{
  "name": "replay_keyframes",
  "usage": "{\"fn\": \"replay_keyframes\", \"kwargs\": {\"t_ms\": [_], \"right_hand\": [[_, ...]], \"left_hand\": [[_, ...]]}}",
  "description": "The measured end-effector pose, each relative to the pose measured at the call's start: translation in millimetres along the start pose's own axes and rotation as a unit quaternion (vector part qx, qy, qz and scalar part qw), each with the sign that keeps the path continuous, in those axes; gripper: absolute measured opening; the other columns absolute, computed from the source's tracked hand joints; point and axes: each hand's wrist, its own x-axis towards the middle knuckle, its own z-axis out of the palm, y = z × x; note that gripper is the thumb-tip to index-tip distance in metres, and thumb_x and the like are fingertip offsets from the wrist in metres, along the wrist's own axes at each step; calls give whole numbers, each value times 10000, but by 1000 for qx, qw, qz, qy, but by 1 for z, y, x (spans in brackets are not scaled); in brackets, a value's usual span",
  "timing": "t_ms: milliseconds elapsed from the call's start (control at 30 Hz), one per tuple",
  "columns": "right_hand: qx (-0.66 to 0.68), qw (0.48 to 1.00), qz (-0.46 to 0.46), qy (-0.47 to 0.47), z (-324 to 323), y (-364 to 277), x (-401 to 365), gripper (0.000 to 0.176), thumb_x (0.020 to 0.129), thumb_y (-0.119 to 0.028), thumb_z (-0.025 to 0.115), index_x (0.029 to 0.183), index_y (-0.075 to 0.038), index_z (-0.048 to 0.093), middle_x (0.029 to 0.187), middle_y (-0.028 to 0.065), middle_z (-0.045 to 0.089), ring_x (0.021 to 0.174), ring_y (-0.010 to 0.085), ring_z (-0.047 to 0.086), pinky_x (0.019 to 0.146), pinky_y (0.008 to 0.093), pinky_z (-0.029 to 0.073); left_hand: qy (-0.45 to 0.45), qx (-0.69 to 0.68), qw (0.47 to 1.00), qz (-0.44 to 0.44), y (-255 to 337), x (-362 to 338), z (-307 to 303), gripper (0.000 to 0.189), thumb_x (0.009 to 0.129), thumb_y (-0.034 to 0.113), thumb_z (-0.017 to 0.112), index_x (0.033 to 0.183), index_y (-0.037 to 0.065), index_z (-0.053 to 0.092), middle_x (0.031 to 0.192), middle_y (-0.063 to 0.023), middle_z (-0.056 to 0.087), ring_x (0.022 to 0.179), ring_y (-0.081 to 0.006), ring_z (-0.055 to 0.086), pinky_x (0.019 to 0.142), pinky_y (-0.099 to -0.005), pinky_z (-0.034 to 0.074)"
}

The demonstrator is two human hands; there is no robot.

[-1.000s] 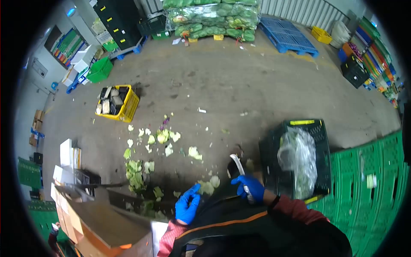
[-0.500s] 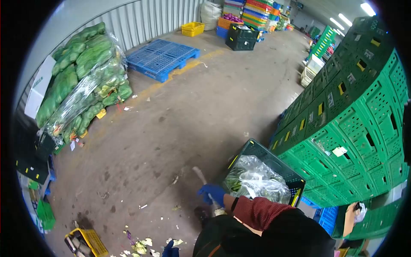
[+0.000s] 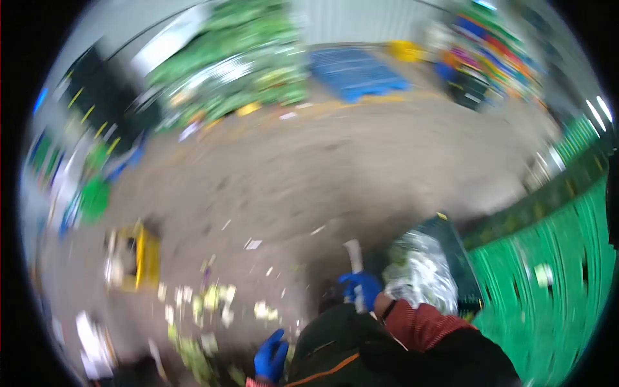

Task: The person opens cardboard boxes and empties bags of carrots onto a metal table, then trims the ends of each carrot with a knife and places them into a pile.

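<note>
My right hand (image 3: 362,288), in a blue glove, is closed around a pale strip (image 3: 353,253) that sticks out above and below the fingers; its exact kind is too blurred to tell. Just right of that hand stands a dark green crate (image 3: 445,226), holding greens in a clear plastic bag (image 3: 422,274). At the bottom, my left hand (image 3: 271,356), also gloved in blue, is open with its fingers apart and nothing in it. Scattered leaf scraps (image 3: 213,297) lie on the floor to its left.
Stacked green crates (image 3: 548,277) rise at the right. A yellow crate (image 3: 148,258) sits on the left floor. Along the far wall are bagged green vegetables (image 3: 238,61), a blue pallet (image 3: 354,72) and colourful stacked crates (image 3: 500,48).
The view has swung left and down, blurring the scene. My left hand now shows more fully at the bottom. My right hand still holds the pale strip beside the crate.
</note>
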Motion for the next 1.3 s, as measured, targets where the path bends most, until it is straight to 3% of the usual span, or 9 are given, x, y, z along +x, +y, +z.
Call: {"fn": "replay_keyframes", "kwargs": {"t_ms": [67, 133, 200, 367, 633, 900, 1067, 1167, 1300], "right_hand": [[51, 995, -63, -54, 12, -3, -14, 223, 873, -277, 551, 925, -87, 656, 619, 17, 508, 514, 142, 466, 457, 290, 394], [27, 990, -112, -83, 7, -5, 11, 244, 892, -273, 510, 973, -92, 650, 591, -36, 421, 505, 86, 415, 437, 235, 340], [-135, 971, -196, -27, 61, -6, -10, 247, 890, -273, 519, 979, -80, 646, 570, -47, 407, 492, 76, 393, 427, 231, 325], [-256, 926, -45, -275, 182, 83, -54, 337, 923, -310, 509, 1050, -12, 604, 561, 24, 505, 439, 104, 476, 383, 251, 419], [-531, 565, -60, -628, 269, 209, -161, 265, 954, -113, 469, 1131, 42, 591, 666, 2, 554, 590, 66, 494, 545, 213, 396], [-566, 385, -75, -725, 220, 307, -284, 254, 939, -78, 476, 1125, 24, 616, 668, -5, 535, 584, 56, 478, 537, 217, 388], [-609, 326, 47, -721, 171, 393, -400, 220, 944, -99, 486, 1082, -19, 638, 639, 0, 540, 546, 56, 476, 505, 214, 376], [-538, 226, -42, -811, 147, 443, -443, 218, 930, -74, 494, 1071, -27, 654, 649, 16, 553, 566, 78, 515, 537, 235, 420], [-536, 142, -61, -830, 127, 484, -488, 243, 864, -76, 584, 1091, -70, 669, 900, 134, 674, 743, 210, 658, 686, 291, 508]], "left_hand": [[7, 13, 999, -29, -11, -59, -16, 394, 906, 171, 609, 1254, -7, 553, 1107, -126, 655, 945, -147, 626, 875, -302, 484], [67, -4, 996, -56, -12, -124, -23, 395, 909, 179, 609, 1266, 22, 551, 1060, -110, 663, 922, -149, 627, 859, -310, 487], [136, -41, 988, -55, -60, -175, -9, 420, 916, 242, 603, 1300, 83, 537, 1022, -98, 667, 917, -168, 632, 848, -315, 486], [261, -41, 952, -158, -55, -246, -12, 463, 909, 384, 584, 1313, 163, 538, 978, -103, 664, 872, -215, 638, 809, -328, 489], [468, -169, 829, -255, -40, -305, 36, 480, 926, 393, 547, 1333, 140, 513, 1071, -150, 641, 987, -264, 623, 895, -361, 474], [545, -157, 791, -228, -77, -433, 117, 483, 914, 322, 567, 1342, 112, 491, 1016, -126, 645, 942, -278, 621, 847, -370, 485], [669, -153, 667, -289, -92, -573, 186, 432, 893, 240, 593, 1300, 108, 529, 993, -135, 640, 935, -283, 618, 841, -370, 481], [735, -51, 586, -337, -115, -652, 221, 417, 869, 186, 611, 1276, 119, 555, 1000, -142, 639, 929, -305, 612, 842, -380, 476], [775, 77, 518, -353, -140, -749, 213, 430, 826, 118, 629, 1252, 146, 570, 1056, -136, 619, 1038, -337, 566, 892, -403, 461]]}}
